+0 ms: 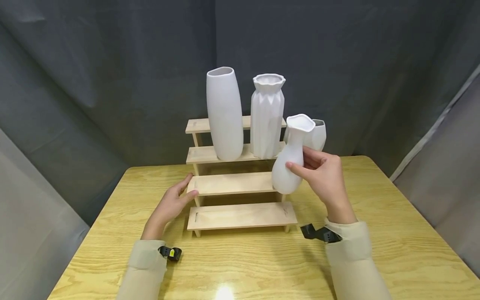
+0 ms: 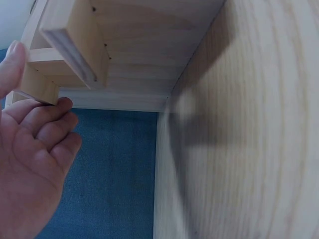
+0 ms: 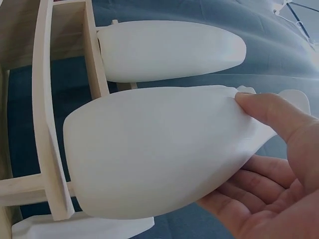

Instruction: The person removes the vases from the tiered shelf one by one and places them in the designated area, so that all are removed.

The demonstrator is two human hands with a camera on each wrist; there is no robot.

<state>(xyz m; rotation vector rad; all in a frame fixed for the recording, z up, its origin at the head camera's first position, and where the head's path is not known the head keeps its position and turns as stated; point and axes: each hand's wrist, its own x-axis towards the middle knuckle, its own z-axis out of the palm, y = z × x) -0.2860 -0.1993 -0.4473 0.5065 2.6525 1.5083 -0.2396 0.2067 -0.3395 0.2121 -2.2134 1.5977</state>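
My right hand [image 1: 325, 179] holds a white vase with a flared, wavy rim [image 1: 286, 168], thumb in front and fingers behind. The vase tilts a little and overlaps the right end of the stand's third board; its rounded body fills much of the right wrist view. With my left hand [image 1: 173, 205] I grip the left end of a pale wooden stepped stand [image 1: 232, 183], thumb on the board and fingers round its edge. On the stand's second board from the top stand a tall smooth white vase [image 1: 225, 112] and a pleated white vase [image 1: 267, 121].
Behind the held vase, at the stand's right, is another white vase [image 1: 318, 135], partly hidden. The stand's lowest board [image 1: 241, 216] faces me. All this is on a yellow wood-grain table [image 1: 240, 258], with a dark grey curtain [image 1: 150, 83] behind it.
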